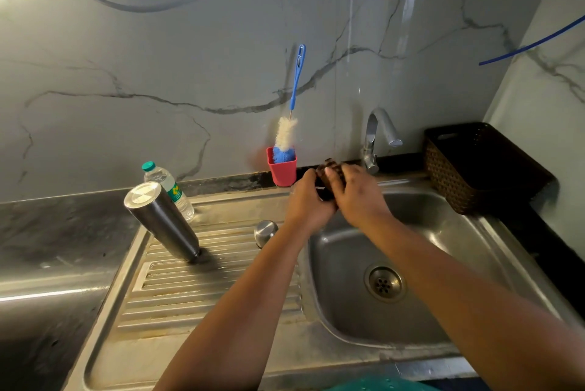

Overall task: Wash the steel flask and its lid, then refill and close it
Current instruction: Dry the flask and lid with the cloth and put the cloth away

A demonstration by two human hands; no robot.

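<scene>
A red cup is set against the wall at 12 o'clock from the basin, a blue-handled bottle brush standing in it, bristles down. A plastic water bottle with a green cap is placed at 10 o'clock, just behind the steel flask. A dark woven basket is kept at 2 o'clock, beside the tap.

The steel sink and its ribbed drainboard are let into a dark tabletop; a grey-veined marble wall is seen behind, with thin tubes hung across it.

The steel flask is stood inverted and tilted on the drainboard at 9 o'clock, base up. Its lid is laid on the drainboard edge, near the left forearm, apart from the flask.

Both hands are held together above the far rim of the basin. The left hand and the right hand are curled round a dark brown scrubber-like object, whose exact kind cannot be told.
</scene>
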